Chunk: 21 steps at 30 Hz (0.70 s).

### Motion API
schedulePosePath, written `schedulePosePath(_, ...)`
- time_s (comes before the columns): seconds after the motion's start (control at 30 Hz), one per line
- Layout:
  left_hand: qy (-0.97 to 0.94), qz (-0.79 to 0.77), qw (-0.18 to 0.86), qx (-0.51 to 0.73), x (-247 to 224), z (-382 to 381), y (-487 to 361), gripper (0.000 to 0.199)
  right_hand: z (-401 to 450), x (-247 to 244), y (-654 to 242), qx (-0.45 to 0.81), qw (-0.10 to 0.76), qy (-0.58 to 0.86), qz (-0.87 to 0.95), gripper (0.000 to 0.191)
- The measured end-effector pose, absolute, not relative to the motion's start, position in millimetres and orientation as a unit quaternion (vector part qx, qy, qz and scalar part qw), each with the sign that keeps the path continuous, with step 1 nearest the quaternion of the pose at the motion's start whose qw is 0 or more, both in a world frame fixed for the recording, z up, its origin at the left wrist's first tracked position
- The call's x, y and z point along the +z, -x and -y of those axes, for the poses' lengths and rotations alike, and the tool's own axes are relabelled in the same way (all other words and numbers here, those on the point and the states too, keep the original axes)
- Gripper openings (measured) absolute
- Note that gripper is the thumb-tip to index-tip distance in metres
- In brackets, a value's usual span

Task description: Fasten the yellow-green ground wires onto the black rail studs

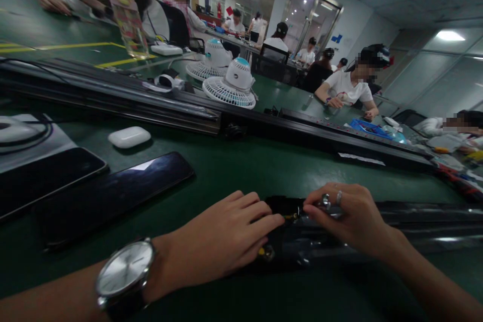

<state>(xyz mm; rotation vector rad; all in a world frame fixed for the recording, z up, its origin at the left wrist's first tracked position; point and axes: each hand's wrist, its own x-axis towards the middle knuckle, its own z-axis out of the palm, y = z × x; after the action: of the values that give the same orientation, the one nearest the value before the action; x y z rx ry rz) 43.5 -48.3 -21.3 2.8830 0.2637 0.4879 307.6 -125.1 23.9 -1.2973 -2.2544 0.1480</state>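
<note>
Low in the middle of the head view my left hand [226,234], wearing a silver-faced watch [126,269] on its wrist, has its fingers bent over a small black glossy piece [285,206]. From the other side my right hand [345,211], with rings on it, pinches that piece's right end between thumb and fingertips. Fine yellow and bright details show on the piece, but its kind is unclear. Under both hands stretches a long, shiny black strip [426,234], apparently wrapped in plastic. A small brass-coloured part [266,252] shows just below my left fingers.
Two dark phones [116,196] and a white earbud case [129,137] lie left on the green table [226,166]. Long black rails [302,133] cross behind my hands. Beyond stand two white fans [232,83], a drink bottle [130,25] and seated people at work.
</note>
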Motion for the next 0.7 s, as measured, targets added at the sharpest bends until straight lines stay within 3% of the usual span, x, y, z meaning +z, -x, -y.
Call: schedulePosePath(0.7, -0.976, -0.089, 0.101, 0.172, -20.8, 48.7, -43.1, 0.039, 124.6, 24.2, -309.6, 0.064, 0.262, 0.484, 0.832, 0.014)
